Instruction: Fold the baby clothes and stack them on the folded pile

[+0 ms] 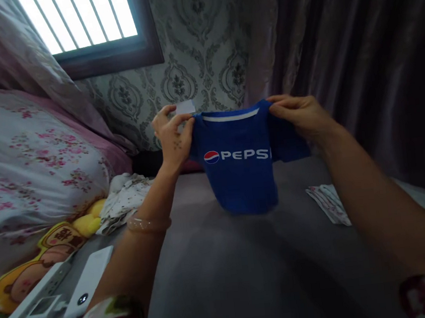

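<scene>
A small blue T-shirt (241, 186) with a Pepsi logo across its chest hangs upright in front of me, above the grey bed surface. My left hand (175, 135) pinches it at one shoulder, beside the white-banded neckline. At the opposite shoulder, my right hand (302, 114) grips the cloth between thumb and fingers, and a sleeve droops below it. A small white piece (185, 106) shows by my left fingers; whether it is held or lies behind, I cannot tell. A translucent bangle (149, 224) circles my left wrist.
Folded clothes (329, 202) lie at the right, partly behind my right arm. Crumpled spotted cloth (124, 201) and yellow plush items (88, 220) sit at the left. A power strip (27, 310) and a white power bank (90, 280) are at the lower left. Floral bedding (26, 158) rises behind them.
</scene>
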Motion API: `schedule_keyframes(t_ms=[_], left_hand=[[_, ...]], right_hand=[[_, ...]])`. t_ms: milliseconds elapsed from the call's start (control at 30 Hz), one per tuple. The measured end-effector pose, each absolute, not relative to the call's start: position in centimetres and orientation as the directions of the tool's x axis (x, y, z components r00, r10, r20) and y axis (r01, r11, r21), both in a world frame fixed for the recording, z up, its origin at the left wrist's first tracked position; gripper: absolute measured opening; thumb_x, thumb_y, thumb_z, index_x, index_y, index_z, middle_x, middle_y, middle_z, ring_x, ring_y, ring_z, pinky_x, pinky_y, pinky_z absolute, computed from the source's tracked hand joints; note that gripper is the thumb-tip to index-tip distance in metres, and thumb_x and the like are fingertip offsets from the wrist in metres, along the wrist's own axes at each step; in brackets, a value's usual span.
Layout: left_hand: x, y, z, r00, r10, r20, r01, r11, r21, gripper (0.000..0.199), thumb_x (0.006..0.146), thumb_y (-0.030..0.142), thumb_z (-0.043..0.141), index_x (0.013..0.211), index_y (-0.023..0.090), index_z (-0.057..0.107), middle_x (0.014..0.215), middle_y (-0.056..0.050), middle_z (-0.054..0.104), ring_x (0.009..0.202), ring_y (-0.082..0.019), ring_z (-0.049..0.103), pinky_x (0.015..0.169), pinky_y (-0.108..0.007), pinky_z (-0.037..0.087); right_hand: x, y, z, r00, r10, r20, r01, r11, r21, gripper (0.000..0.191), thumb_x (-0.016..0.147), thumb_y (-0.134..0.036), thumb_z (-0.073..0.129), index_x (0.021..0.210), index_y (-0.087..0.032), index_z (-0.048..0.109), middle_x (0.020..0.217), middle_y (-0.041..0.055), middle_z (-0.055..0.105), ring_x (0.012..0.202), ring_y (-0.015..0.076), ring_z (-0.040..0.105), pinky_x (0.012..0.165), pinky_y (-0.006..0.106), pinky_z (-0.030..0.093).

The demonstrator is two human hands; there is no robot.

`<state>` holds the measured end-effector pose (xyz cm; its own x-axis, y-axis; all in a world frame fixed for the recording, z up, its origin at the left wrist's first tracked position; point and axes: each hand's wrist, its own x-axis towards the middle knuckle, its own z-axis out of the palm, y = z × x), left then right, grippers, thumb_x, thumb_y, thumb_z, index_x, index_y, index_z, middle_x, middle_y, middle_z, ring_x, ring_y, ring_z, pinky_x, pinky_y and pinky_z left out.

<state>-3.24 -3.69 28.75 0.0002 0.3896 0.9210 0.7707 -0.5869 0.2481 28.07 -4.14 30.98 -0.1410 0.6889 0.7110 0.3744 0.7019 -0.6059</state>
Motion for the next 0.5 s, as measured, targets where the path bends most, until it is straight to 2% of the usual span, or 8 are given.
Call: schedule_keyframes(t_ms=[100,200,267,400,500], left_hand=[[-2.8,-4.4,28.5,0.073,0.354,0.932,0.817,-0.558,0.148,0.013,0.085,0.034,0.061,0.086,0.024,0.069,0.133,-0.007,0.052,0.13,-0.034,0.034,0.105,-0.05,0.028],[-2.7,-4.4,28.5,-0.043,0.364,0.931,0.817,-0.524,0.242,0.014,0.086,0.034,0.059,0.086,0.024,0.068,0.128,-0.008,0.053,0.127,-0.034,0.037,0.102,-0.049,0.029],[-2.9,-4.1,28.6,-0.111,0.389,0.915,0.797,-0.516,0.316,0.014,0.087,0.032,0.057,0.088,0.024,0.068,0.117,-0.008,0.057,0.12,-0.031,0.043,0.099,-0.046,0.032],[-3.0,-3.5,29.0,-0.054,0.461,0.886,0.758,-0.558,0.337,0.013,0.085,0.029,0.057,0.087,0.023,0.068,0.088,-0.005,0.06,0.098,-0.024,0.053,0.089,-0.037,0.039],[-3.0,-3.3,29.0,-0.058,0.518,0.853,0.728,-0.564,0.391,0.011,0.084,0.026,0.057,0.084,0.021,0.068,0.078,-0.003,0.06,0.082,-0.02,0.056,0.08,-0.032,0.041]], right_hand=[[28.3,-4.2,31.1,-0.276,0.735,0.619,0.448,0.668,-0.594,0.019,0.071,-0.045,0.074,0.071,-0.025,0.075,0.107,0.0027,0.071,0.103,0.0264,0.064,0.095,0.044,0.05],[28.3,-4.0,31.3,-0.222,0.695,0.684,0.453,0.694,-0.559,0.019,0.073,-0.045,0.072,0.073,-0.027,0.075,0.106,0.0021,0.071,0.103,0.0263,0.064,0.092,0.043,0.052],[28.2,-3.8,31.4,-0.195,0.7,0.687,0.458,0.685,-0.567,0.018,0.073,-0.046,0.072,0.074,-0.028,0.075,0.099,0.0014,0.073,0.098,0.0262,0.066,0.087,0.042,0.054],[27.7,-3.6,31.2,-0.063,0.751,0.657,0.488,0.597,-0.636,0.019,0.074,-0.045,0.071,0.076,-0.026,0.075,0.08,0.0025,0.074,0.081,0.0255,0.068,0.071,0.039,0.056],[27.3,-3.4,31.1,-0.048,0.785,0.618,0.533,0.543,-0.649,0.022,0.077,-0.043,0.067,0.078,-0.022,0.074,0.075,0.0042,0.072,0.072,0.0239,0.067,0.065,0.037,0.054]])
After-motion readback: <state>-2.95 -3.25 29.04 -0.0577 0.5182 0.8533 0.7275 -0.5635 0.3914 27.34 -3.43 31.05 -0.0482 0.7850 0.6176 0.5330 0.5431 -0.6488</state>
